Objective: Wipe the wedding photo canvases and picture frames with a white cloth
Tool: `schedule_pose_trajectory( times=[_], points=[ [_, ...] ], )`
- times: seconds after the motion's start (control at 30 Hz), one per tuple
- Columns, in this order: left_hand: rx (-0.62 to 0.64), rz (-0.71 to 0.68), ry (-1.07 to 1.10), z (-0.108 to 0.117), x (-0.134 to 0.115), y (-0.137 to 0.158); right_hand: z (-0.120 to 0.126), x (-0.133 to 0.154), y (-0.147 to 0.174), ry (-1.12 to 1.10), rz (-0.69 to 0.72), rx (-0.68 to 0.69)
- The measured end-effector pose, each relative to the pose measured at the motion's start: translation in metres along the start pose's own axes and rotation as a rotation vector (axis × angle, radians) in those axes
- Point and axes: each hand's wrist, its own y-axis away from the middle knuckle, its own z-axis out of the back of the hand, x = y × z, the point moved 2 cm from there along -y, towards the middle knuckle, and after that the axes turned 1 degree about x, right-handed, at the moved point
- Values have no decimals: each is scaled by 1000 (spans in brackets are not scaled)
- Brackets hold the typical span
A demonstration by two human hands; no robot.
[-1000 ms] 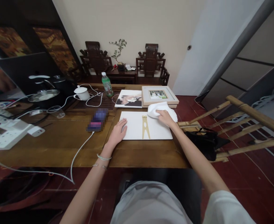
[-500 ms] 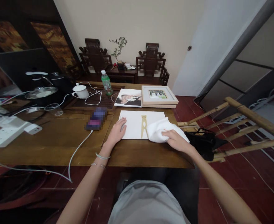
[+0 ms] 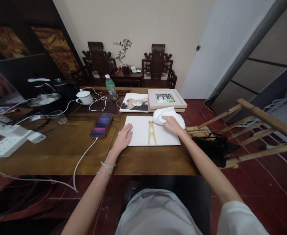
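A flat white board (image 3: 138, 133) lies on the wooden table in front of me, with a gold-coloured cat-like stand leg (image 3: 151, 132) running down its middle. My left hand (image 3: 124, 135) rests on the board's left edge with its fingers stretched out. In my right hand (image 3: 172, 124) is a bunched white cloth (image 3: 161, 116), pressed over the board's upper right corner. The cloth hides that corner and reaches close to the picture frame (image 3: 166, 98) behind it. Beside the frame lies a photo print panel (image 3: 134, 103), partly blurred out.
Left of the board lies a phone (image 3: 101, 125) on a charging cable. Further left are a power strip (image 3: 7, 140), a clear plastic cup (image 3: 57, 117), a lidded white mug (image 3: 84, 97) and a green bottle (image 3: 111, 87). A bamboo chair (image 3: 263, 124) with a black bag stands right.
My right hand has moved the cloth away from me, from the board's lower right to its upper right, uncovering the gold piece's right leg. My left hand stays in place.
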Motion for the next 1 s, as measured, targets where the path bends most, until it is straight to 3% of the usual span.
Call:
schedule_pose_trajectory(
  times=[0.23, 0.37, 0.5, 0.73, 0.83, 1.0],
  points=[
    [9, 1, -16, -1, -2, 0, 11, 48, 94, -23, 131, 165],
    [4, 1, -13, -1, -2, 0, 25, 61, 118, -62, 172, 333],
    [2, 4, -3, -1, -2, 0, 29, 45, 97, -98, 118, 334],
    [-1, 8, 9, -1, -1, -1, 2, 12, 10, -146, -38, 25],
    [-2, 1, 1, 0, -2, -1, -17, 26, -13, -200, -94, -76],
    [3, 6, -5, 0, -2, -1, -40, 75, 6, -81, 98, 83]
  ],
)
